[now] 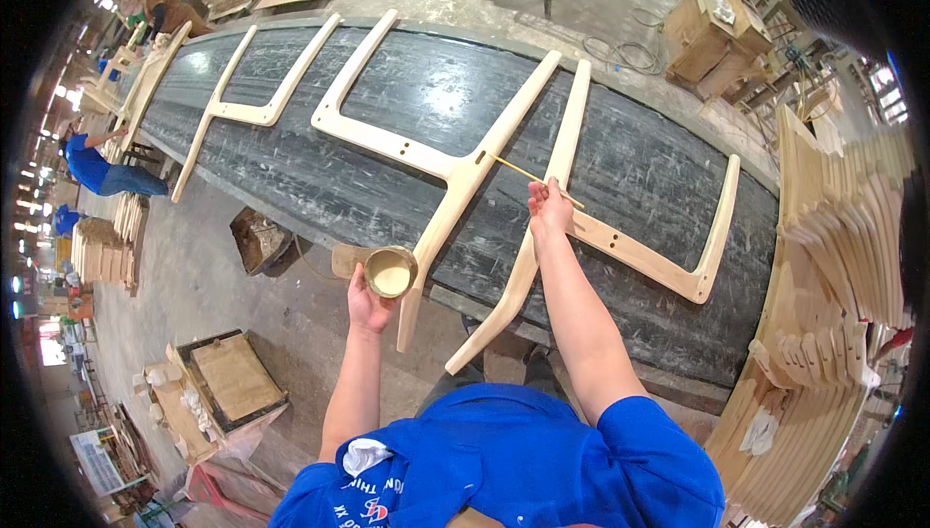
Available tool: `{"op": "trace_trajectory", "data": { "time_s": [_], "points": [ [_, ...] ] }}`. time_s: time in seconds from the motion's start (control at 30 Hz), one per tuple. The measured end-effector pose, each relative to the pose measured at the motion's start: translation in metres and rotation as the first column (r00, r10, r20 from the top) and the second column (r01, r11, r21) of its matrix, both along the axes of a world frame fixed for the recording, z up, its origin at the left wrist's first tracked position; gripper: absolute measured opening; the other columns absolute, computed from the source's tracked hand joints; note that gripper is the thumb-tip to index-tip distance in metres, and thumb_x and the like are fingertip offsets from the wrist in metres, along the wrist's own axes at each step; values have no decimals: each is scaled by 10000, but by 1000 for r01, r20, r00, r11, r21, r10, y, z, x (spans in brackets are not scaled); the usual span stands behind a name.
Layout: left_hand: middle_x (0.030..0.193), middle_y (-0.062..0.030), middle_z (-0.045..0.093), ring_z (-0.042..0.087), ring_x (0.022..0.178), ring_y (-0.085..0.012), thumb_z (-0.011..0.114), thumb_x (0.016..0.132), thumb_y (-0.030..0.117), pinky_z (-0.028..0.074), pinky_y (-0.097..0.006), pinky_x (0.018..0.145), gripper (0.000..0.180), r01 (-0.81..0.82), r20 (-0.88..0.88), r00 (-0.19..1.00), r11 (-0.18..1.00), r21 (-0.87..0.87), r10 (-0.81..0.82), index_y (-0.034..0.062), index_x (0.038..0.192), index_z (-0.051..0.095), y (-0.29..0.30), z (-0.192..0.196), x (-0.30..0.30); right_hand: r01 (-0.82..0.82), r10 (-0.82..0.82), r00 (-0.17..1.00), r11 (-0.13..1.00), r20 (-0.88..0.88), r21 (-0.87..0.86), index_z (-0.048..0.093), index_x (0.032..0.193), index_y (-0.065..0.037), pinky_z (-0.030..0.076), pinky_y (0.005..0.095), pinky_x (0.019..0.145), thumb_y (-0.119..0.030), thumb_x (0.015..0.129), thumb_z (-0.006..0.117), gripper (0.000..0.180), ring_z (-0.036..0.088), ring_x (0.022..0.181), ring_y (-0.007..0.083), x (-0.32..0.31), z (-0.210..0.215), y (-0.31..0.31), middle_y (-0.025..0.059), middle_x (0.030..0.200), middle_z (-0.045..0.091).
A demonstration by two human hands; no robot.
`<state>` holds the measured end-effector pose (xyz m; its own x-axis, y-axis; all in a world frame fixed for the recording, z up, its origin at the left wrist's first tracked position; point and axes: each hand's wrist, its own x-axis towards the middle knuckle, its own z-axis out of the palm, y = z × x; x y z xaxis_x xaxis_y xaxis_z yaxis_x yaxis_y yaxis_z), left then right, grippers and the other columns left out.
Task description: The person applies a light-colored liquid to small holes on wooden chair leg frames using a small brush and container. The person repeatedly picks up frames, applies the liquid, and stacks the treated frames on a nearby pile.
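A busy woodworking shop with a concrete floor spreads around a long, dark, scratched worktop (620, 170) that carries several pale, unfinished wooden frame pieces laid across it. Stacks of curved wooden parts (833, 237) stand to the right, and other workers in blue are bent over work far off at the left edge.

The left hand (368, 300) is clamped around the underside of a small round tan cup (390, 271) holding a creamy liquid, most likely glue; it is held off the front edge of the worktop, over the floor. The right hand (549, 206) has its grip pinched together on a thin yellowish stick (528, 175), whose far tip reaches to a slot in the Y-shaped pale wooden frame (455, 174) lying in the middle of the worktop. That hand hovers over a second forked pale wooden piece (620, 242) just to the right.

What could go wrong, as I judge it:
- The cup looks slightly tilted toward the camera and sits over open floor; a jolt could spill it onto the floor or the person's legs.
- The stick is long and thin, so its tip may wander and smear liquid on the frame's face beside the slot.
- Drips from the stick could fall on the forked piece beneath the hand.
- Both frames overhang the front edge, so a nudge from the body could shift or tip them.
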<state>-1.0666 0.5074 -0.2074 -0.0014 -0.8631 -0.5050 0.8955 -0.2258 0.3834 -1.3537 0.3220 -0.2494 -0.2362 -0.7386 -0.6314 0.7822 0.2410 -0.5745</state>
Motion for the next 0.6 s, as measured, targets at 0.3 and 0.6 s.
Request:
{"op": "trace_trajectory", "data": {
  "time_s": [0.3,0.6],
  "points": [
    [1312,-138,478,477,1192,-337,327,943,422,416,-528,968,502,37,18,999,999,19,-37,81,1292,445,-7,-5,13,76,-66,994,990,-84,117,531,890,-109,428,209,443,-249,913,560,145,637,626,129,22,3,-11,57,734,647],
    [1304,-133,486,489,1181,-328,317,944,435,443,-518,941,501,41,9,999,998,47,-41,96,1287,453,-2,-4,20,85,-65,987,987,-148,136,539,901,-85,436,211,441,-240,923,545,156,633,631,125,30,6,-9,35,736,621]
  ]
}}
